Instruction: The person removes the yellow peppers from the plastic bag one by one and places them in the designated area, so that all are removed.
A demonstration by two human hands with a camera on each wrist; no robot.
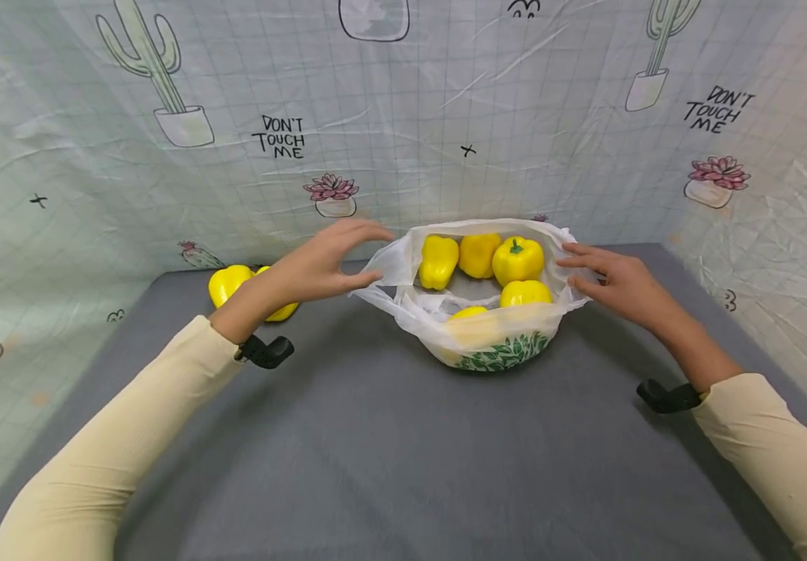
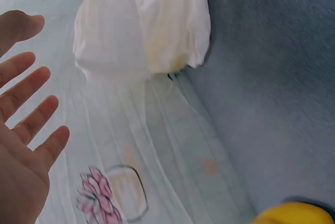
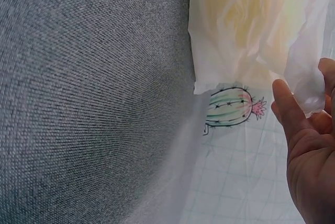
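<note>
A white plastic bag (image 1: 438,335) with a green leaf print stands with its mouth wide on the grey table. Several yellow bell peppers (image 1: 518,259) lie inside it. My left hand (image 1: 329,261) is just off the bag's left rim; in the left wrist view, its spread fingers (image 2: 39,80) hold nothing and stay apart from the bag (image 2: 141,25). On the other side, my right hand (image 1: 617,284) holds the right rim. The right wrist view shows the bag's edge (image 3: 309,85) between the thumb and fingers of that hand (image 3: 309,150).
Behind my left wrist, yellow bell peppers (image 1: 228,282) lie on the table (image 1: 403,467), partly hidden by the forearm. A printed cloth (image 1: 403,140) with cactus drawings hangs behind the table and along both sides.
</note>
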